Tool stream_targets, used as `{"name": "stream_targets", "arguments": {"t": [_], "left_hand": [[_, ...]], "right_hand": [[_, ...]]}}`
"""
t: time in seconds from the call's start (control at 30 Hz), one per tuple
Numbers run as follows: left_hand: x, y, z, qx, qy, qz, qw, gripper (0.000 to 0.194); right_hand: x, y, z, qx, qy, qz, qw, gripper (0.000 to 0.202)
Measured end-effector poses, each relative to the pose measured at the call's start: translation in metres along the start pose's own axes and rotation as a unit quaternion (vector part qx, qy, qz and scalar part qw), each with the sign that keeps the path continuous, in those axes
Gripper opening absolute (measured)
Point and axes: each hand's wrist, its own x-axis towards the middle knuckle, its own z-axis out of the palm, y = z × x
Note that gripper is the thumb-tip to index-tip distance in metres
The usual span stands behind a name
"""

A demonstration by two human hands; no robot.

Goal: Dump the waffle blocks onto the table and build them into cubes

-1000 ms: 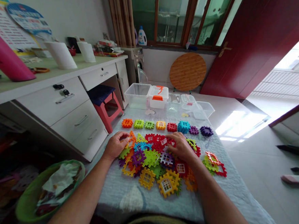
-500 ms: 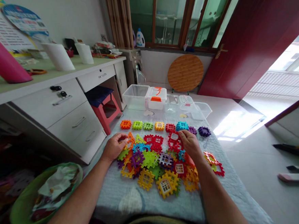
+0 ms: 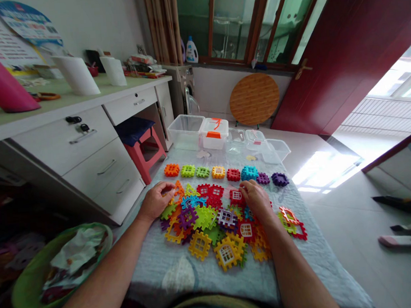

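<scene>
A loose heap of colourful plastic building blocks with toothed edges lies on the cloth-covered table [image 3: 153, 270]. At its left edge is my left hand [image 3: 156, 200], fingers curled with thumb and index finger meeting at an orange block [image 3: 179, 190]. My right hand [image 3: 256, 198], knuckles up, has its fingers closed at the right side of a red block with a white window [image 3: 235, 196]; the fingertips are partly hidden. Between the hands lie more red blocks [image 3: 215, 192] and a blue block [image 3: 194, 201]. Nearer me are yellow window blocks [image 3: 199, 246] and a purple block [image 3: 188, 217].
Beyond the heap runs a row of assembled blocks, from orange [image 3: 172, 170] to dark purple [image 3: 280, 179]. Clear plastic boxes [image 3: 186, 127] and a lidded box with an orange latch [image 3: 214, 133] stand at the far end. Red frames [image 3: 300, 232] lie right.
My right hand has moved slightly left and turned palm down; the red pieces it held raised are now lower, and a red window block shows beside it. My left hand has stayed put.
</scene>
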Motion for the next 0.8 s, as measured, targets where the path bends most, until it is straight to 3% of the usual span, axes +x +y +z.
{"name": "stream_targets", "arguments": {"t": [0.17, 0.3, 0.47, 0.7, 0.8], "left_hand": [[0.001, -0.004, 0.001, 0.003, -0.002, 0.002, 1.0, 0.028], [0.001, -0.007, 0.002, 0.002, -0.002, 0.004, 1.0, 0.028], [0.001, -0.008, 0.002, -0.005, -0.005, 0.002, 1.0, 0.029], [0.001, -0.007, 0.003, -0.021, -0.005, 0.004, 1.0, 0.027], [0.001, -0.008, 0.004, -0.019, -0.003, 0.002, 1.0, 0.026]], "right_hand": [[-0.006, 0.0, -0.01, 0.038, -0.002, -0.073, 0.997, 0.022], [-0.008, -0.004, -0.022, 0.038, -0.083, -0.125, 0.988, 0.028], [0.001, -0.009, -0.027, -0.023, -0.152, -0.122, 0.981, 0.039], [0.016, 0.008, -0.028, -0.01, -0.125, -0.162, 0.979, 0.054], [0.017, 0.009, -0.029, -0.014, -0.153, -0.175, 0.972, 0.054]]}}
